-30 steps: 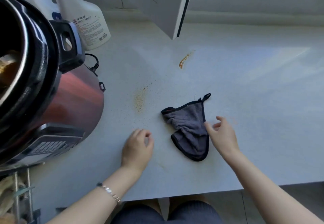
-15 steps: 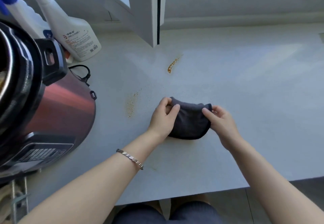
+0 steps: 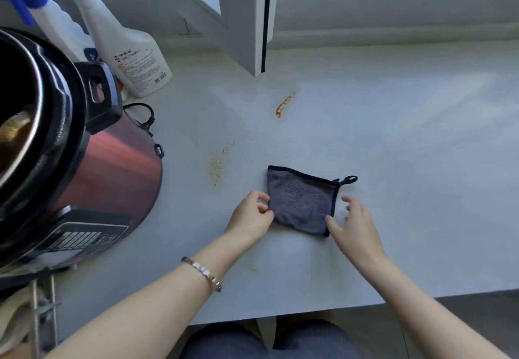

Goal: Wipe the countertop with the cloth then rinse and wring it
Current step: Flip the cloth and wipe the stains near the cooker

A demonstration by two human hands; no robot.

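A home kitchen: a pale countertop (image 3: 393, 148) under the fingers (image 3: 260, 196), an electric pressure cooker (image 3: 112, 167) to their left, spray bottles (image 3: 134, 58) and a window frame (image 3: 244, 21) beyond them.

Left hand (image 3: 250, 216) curled, right hand (image 3: 356, 225) spread.

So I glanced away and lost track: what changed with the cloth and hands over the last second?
The cloth, crumpled a second ago and then bunched between both hands, now lies folded flat. The left hand pinches its left edge; the right hand has let go and is open at its right edge. The stains, cooker and bottles stayed put.
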